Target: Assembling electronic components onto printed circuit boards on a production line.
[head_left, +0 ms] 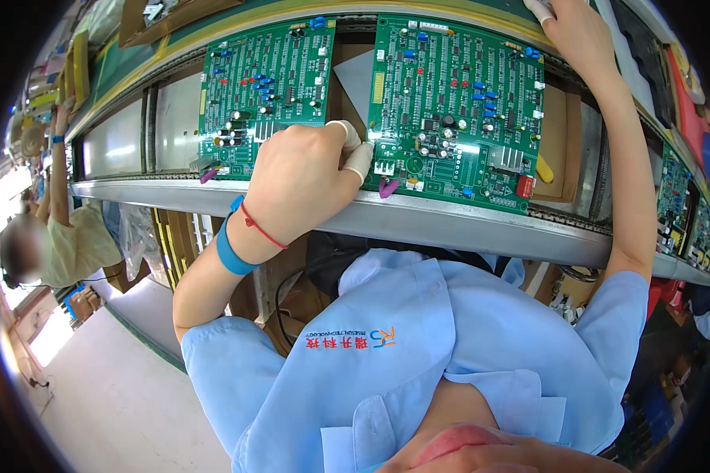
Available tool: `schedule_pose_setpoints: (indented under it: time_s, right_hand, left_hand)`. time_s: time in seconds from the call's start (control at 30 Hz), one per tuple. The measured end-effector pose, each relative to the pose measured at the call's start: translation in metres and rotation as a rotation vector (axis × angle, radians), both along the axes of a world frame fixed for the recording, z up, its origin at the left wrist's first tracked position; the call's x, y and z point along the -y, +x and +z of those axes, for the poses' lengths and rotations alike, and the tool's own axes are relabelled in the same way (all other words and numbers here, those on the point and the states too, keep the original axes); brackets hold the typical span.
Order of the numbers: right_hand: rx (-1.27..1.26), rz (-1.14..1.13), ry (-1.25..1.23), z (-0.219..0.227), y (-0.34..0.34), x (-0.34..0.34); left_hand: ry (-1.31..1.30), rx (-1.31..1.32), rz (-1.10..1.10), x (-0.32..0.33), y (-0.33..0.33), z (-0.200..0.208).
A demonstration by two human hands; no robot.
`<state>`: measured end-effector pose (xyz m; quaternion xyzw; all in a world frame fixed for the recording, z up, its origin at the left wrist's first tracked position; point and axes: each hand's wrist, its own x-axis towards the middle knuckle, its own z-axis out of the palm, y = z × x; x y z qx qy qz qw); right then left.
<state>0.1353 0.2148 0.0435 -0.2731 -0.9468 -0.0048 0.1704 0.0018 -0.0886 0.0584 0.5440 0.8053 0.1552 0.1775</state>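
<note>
Two green circuit boards lie side by side on the rails of a conveyor, a left board (264, 94) and a right board (457, 102), both full of small parts. My left hand (304, 169) is over the lower right corner of the left board, thumb and fingers pressed together by the gap between the boards, close to the right board's left edge. What they pinch, if anything, is hidden. White covers sit on its fingertips. My right hand (572, 31) reaches past the right board's far corner; its white-covered fingertips are cut off by the picture's rim.
The metal front rail (465, 225) runs between me and the boards. Purple pieces (388, 188) stick out at the boards' near edges. More boards (674, 189) stand at the far right. An open box (162, 16) lies beyond the conveyor; another person (71, 244) is at the left.
</note>
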Motion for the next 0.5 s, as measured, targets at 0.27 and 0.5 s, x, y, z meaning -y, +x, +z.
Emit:
schedule_pose_setpoints:
  time_s: [0.27, 0.5]
  right_hand:
    - [-0.080, 0.094, -0.015, -0.005, 0.013, -0.009]
    - [-0.037, 0.073, -0.040, -0.007, 0.022, -0.020]
  left_hand:
    - [-0.152, 0.070, 0.038, -0.015, 0.004, 0.000]
    - [-0.306, 0.054, 0.042, -0.041, -0.031, 0.036]
